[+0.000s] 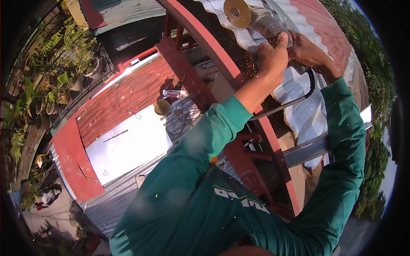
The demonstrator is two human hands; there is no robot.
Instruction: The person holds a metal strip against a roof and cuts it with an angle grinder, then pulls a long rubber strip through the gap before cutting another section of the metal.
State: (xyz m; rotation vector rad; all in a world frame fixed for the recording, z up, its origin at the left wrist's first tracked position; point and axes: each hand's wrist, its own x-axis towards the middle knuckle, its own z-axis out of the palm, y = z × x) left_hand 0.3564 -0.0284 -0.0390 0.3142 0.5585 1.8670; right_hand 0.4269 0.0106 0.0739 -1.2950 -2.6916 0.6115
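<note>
An angle grinder (270,27) is held out at the upper right, its round disc (237,13) pointing to the upper left over a corrugated metal sheet (307,113). My left hand (272,57) is closed around the grinder's body with the thumb along the top. At the rear end of the tool, my right hand (309,51) wraps its fingers around the housing. A black cord (312,83) runs from the back of the grinder and bends down past my left forearm. Orange sparks spray below the disc and over my arms.
A red steel beam (232,64) runs diagonally under my left arm. Lower down is a red and white metal roof (136,147) with a coiled cable (181,121) and a round tan object (162,107). Potted plants (77,55) line the left side.
</note>
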